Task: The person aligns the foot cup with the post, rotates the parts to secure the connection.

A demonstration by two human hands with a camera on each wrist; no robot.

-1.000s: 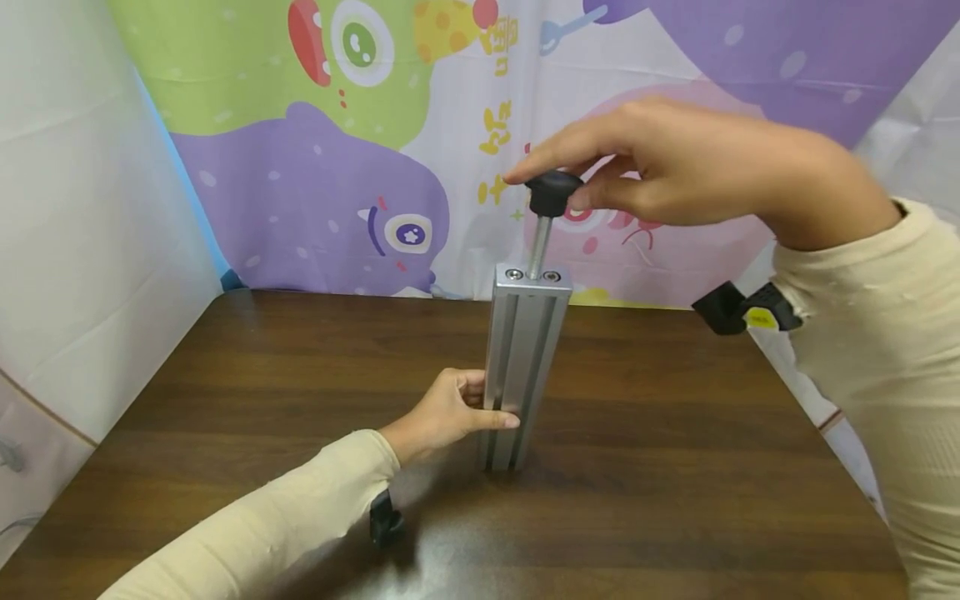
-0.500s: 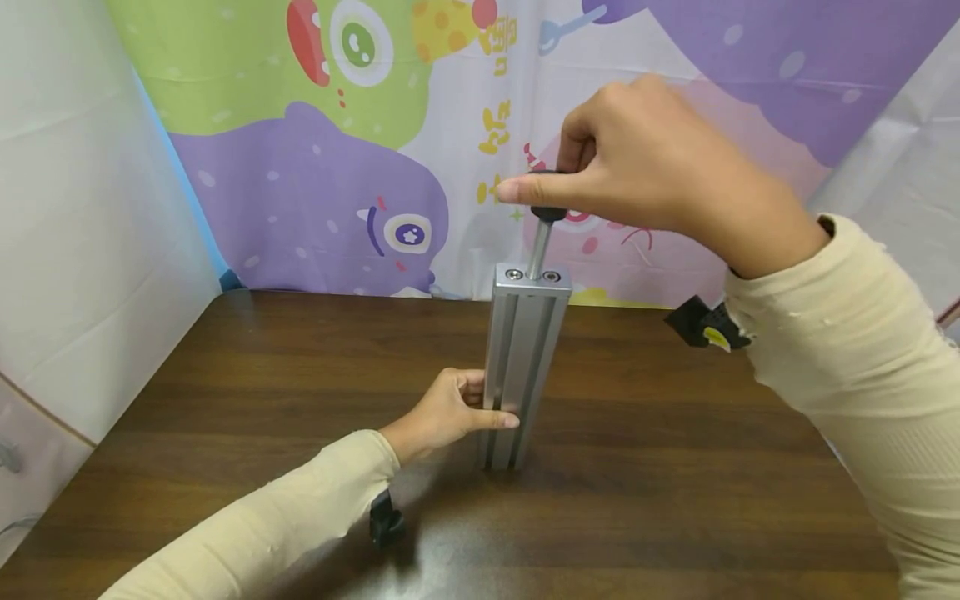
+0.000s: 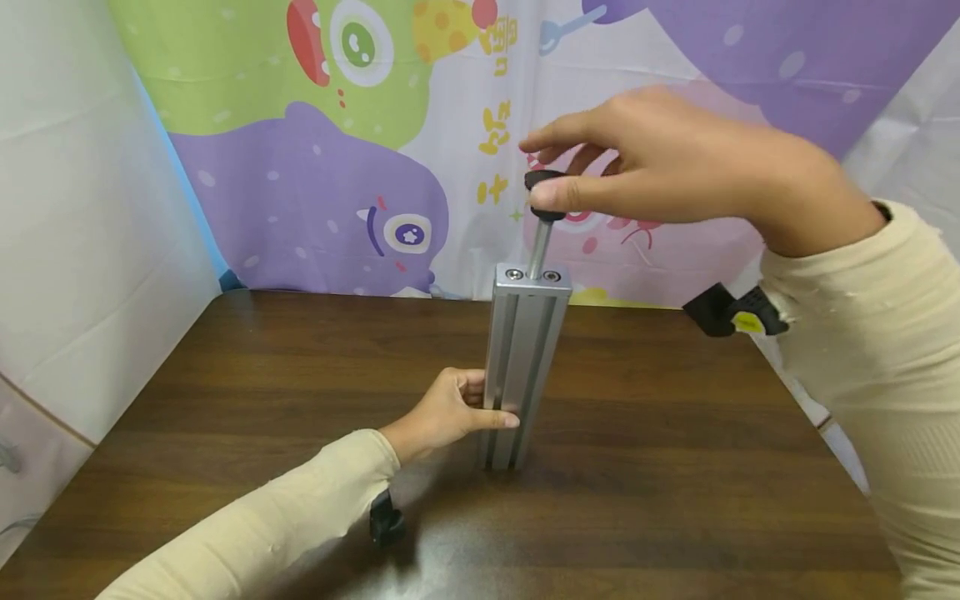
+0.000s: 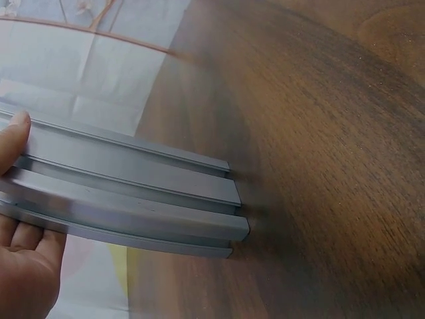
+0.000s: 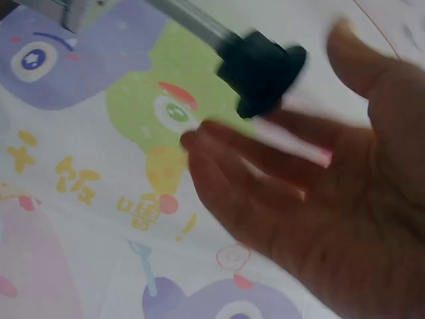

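Observation:
A silver aluminium profile (image 3: 525, 375) stands upright on the table, with lengthwise grooves in its sides. My left hand (image 3: 442, 417) grips it low down, thumb across the near face; in the left wrist view the profile's lower end (image 4: 199, 199) meets the wood. From its top rises a metal threaded rod (image 3: 539, 250) carrying a black knob (image 3: 546, 177). Around the knob my right hand (image 3: 660, 167) has its fingers spread and loose. In the right wrist view the thumb stands apart from the black knob (image 5: 262, 73), and the blurred fingers lie beside it.
Two screws (image 3: 551, 276) sit in the profile's top end, one on each side of the rod. The dark wooden table (image 3: 300, 358) lies beneath. A cartoon-printed curtain (image 3: 322, 200) hangs just behind the table, with a white sheet (image 3: 90, 208) at the left.
My right hand pinched the knob with its wrist turned half a second ago; now its fingers have loosened and the wrist has swung back right. The left hand and profile stay put.

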